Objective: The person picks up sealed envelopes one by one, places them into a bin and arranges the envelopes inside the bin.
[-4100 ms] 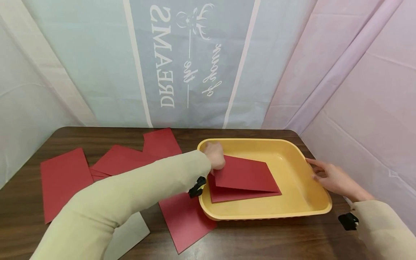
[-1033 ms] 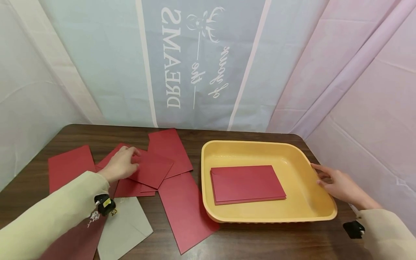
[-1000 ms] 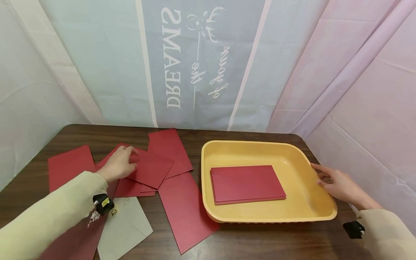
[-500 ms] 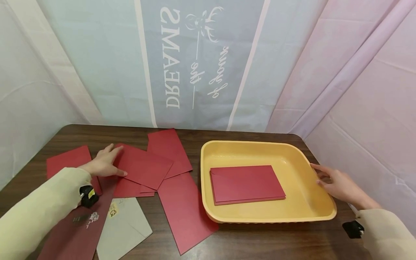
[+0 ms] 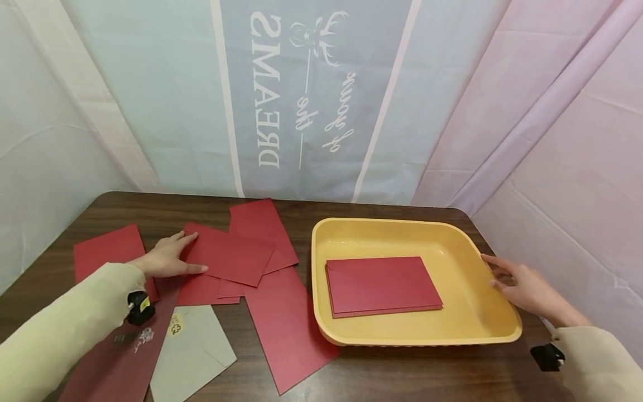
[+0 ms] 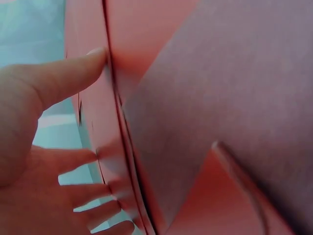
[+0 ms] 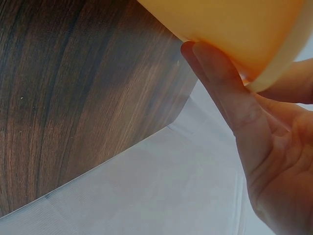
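My left hand (image 5: 168, 257) reaches over the scattered envelopes at the left, thumb and fingers spread. Its fingertips touch the edges of a red envelope (image 5: 233, 258) that lies on top of other red ones. In the left wrist view, the thumb and straight fingers meet the edges of stacked red paper (image 6: 105, 122). On the right, my right hand (image 5: 529, 290) holds the rim of a yellow tray (image 5: 472, 312), the rim between its digits in the right wrist view. Inside the tray lies a small stack of red envelopes (image 5: 384, 285).
Around the left hand lie a red envelope (image 5: 110, 248), a dark red one with a printed flower (image 5: 120, 357) and a grey-beige envelope (image 5: 193, 352). Another red envelope (image 5: 291, 335) reaches the tray's left side. A printed curtain (image 5: 311, 100) hangs behind the brown table (image 5: 402, 374).
My left hand has left the tray, where it had a red envelope, and returned to the pile at the left. The top red envelope there has shifted slightly right. My right hand stays at the rim.
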`<state>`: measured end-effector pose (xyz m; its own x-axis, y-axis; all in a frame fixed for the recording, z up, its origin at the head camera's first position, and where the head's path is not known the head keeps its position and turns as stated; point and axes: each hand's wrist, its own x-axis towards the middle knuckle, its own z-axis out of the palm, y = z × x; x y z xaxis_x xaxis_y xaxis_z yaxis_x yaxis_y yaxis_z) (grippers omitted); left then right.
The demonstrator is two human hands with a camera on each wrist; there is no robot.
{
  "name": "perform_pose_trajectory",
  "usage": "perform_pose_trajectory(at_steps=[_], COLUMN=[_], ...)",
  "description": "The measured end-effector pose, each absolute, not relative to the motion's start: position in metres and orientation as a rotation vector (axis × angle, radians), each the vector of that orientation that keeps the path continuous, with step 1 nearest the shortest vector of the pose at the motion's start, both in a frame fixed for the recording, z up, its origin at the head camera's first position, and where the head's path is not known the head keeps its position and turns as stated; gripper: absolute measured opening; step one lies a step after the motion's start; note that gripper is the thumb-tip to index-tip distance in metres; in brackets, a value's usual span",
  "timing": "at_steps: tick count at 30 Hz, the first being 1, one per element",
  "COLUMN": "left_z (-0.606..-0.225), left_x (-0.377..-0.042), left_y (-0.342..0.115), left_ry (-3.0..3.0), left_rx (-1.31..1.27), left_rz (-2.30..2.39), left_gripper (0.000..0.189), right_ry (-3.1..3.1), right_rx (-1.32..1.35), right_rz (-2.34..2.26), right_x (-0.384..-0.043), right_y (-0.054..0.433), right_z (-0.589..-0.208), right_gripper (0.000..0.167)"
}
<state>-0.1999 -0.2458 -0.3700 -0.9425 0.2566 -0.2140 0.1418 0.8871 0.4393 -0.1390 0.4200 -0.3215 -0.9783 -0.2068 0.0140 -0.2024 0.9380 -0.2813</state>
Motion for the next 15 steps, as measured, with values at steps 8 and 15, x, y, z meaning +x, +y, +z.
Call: perform_pose_trajectory(at_steps=[8, 15], left_z=[-0.373, -0.372], left_x=[-0.188, -0.184], left_y=[-0.224, -0.211], left_ry=[2.964, 3.046], left_rx=[0.245, 0.231], left_rz=[0.518, 0.494], left_gripper=[0.099, 0.097], right_ry=[3.070, 3.075], right_rx=[-0.316, -0.308], right_rz=[-0.459, -0.457], right_x=[-0.139, -0.140], right_y=[0.421, 0.420], right_z=[-0.322, -0.323], right_gripper=[0.052, 0.052])
